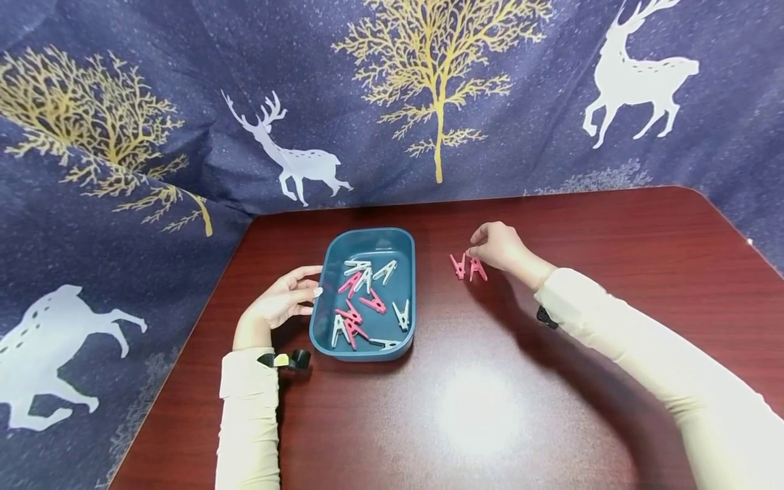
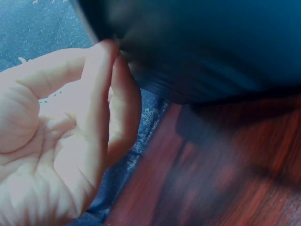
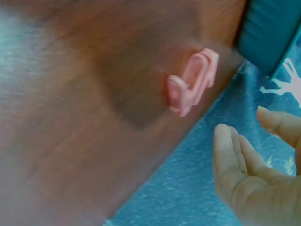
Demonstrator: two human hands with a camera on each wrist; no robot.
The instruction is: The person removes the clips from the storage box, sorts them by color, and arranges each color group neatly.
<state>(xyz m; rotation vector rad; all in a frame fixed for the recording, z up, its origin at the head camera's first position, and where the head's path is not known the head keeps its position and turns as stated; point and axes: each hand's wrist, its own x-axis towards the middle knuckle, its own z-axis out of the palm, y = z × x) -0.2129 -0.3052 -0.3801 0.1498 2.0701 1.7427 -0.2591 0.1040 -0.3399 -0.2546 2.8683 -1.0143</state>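
Observation:
A blue plastic tub (image 1: 412,286) stands on the table with several pink and pale clothespins inside, among them a pink clothespin (image 1: 373,301) and a pale clothespin (image 1: 401,315). My left hand (image 1: 283,297) holds the tub's left side, thumb and fingertips at the rim; in the left wrist view they come together against the tub's wall (image 2: 211,52). To the right of the tub, two pink clothespins, a left one (image 1: 458,266) and a right one (image 1: 478,269), lie on the table. My right hand (image 1: 499,246) is just above the right one, thumb and fingers apart with nothing between them in the right wrist view.
The dark red wooden table (image 1: 588,272) reflects a bright light near its front. Behind it and at the left hangs a blue cloth (image 1: 514,156) printed with white deer and golden trees. Dark wrist straps sit over both pale sleeves.

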